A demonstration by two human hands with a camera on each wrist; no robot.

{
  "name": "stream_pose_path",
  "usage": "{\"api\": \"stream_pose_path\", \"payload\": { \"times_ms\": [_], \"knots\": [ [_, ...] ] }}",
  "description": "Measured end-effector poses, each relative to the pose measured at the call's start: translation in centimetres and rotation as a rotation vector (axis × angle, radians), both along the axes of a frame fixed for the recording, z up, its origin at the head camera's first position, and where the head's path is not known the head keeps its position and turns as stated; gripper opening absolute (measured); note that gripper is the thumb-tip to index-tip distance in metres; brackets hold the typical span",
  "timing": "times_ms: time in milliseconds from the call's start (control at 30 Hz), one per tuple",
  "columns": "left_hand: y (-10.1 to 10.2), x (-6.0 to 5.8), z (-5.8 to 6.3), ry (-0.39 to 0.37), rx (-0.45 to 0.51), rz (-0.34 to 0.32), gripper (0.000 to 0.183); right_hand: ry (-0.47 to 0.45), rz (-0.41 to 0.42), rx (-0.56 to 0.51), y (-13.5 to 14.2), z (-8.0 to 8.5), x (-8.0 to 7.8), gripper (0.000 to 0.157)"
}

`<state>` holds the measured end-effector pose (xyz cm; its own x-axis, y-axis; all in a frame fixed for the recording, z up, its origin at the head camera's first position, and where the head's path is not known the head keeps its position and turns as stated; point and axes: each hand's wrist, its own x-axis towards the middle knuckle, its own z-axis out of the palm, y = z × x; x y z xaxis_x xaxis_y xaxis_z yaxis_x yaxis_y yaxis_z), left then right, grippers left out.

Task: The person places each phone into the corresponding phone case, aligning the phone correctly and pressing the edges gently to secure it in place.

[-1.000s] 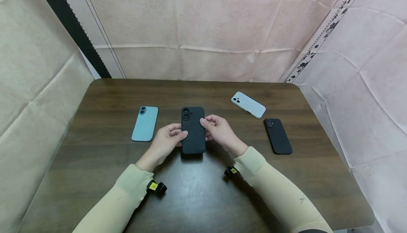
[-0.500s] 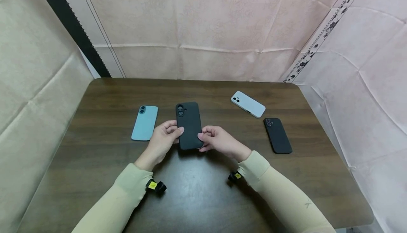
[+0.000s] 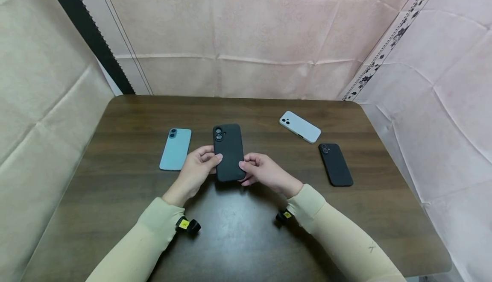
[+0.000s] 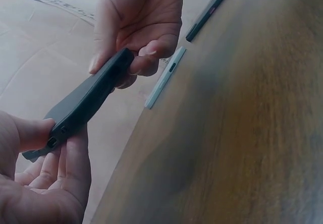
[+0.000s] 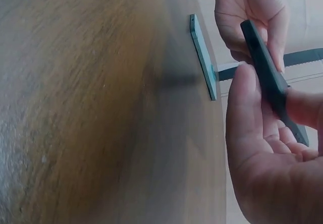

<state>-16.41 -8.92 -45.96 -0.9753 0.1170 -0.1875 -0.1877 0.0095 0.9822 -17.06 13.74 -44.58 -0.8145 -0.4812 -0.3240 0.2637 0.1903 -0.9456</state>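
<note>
A black phone case point(image 3: 228, 154) with two round camera openings is held up over the table, its back toward the head camera. My left hand point(image 3: 195, 168) grips its left long edge, thumb on the back and fingers behind. At the lower right corner, my right hand point(image 3: 265, 171) pinches the case between thumb and fingers. The left wrist view shows the case point(image 4: 83, 103) edge-on, with small cutouts along the side near the left thumb. Whether a phone sits inside the case I cannot tell.
On the brown wooden table point(image 3: 230, 248), a light blue phone point(image 3: 175, 149) lies left of my hands. To the right are a white phone point(image 3: 300, 127), set at a slant, and a black phone point(image 3: 335, 165). Pale cloth point(image 3: 269, 25) hangs behind the table.
The case has moved slightly left and away from me, tilting a little. My right hand has slid down from the case's upper right edge to its lower right corner.
</note>
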Motion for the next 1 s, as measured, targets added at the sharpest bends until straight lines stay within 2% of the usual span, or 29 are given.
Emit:
{"api": "stream_pose_path", "payload": {
  "times_ms": [133,267,500,667,867,1000],
  "knots": [
    [0.1,-0.1,0.0,-0.008,0.009,-0.009,0.039,0.024,-0.057,0.006,0.0,0.0,-0.3,0.03],
    [0.2,-0.2,0.0,-0.012,0.018,-0.029,0.038,0.052,-0.112,0.01,-0.1,0.3,-0.6,0.026],
    [0.2,-0.4,0.3,0.009,0.015,-0.047,0.039,0.055,-0.116,0.014,-0.2,0.8,-0.9,0.021],
    [0.2,-0.5,0.4,-0.002,0.004,-0.049,0.039,0.037,-0.116,0.007,0.0,0.8,-1.3,0.027],
    [0.6,-0.3,0.2,-0.012,0.024,-0.093,0.034,0.078,-0.22,-0.024,0.5,0.8,-2.2,0.034],
    [0.7,-0.2,0.0,-0.023,0.01,-0.102,0.03,0.084,-0.23,-0.002,0.7,0.7,-2.7,0.033]
  ]
}}
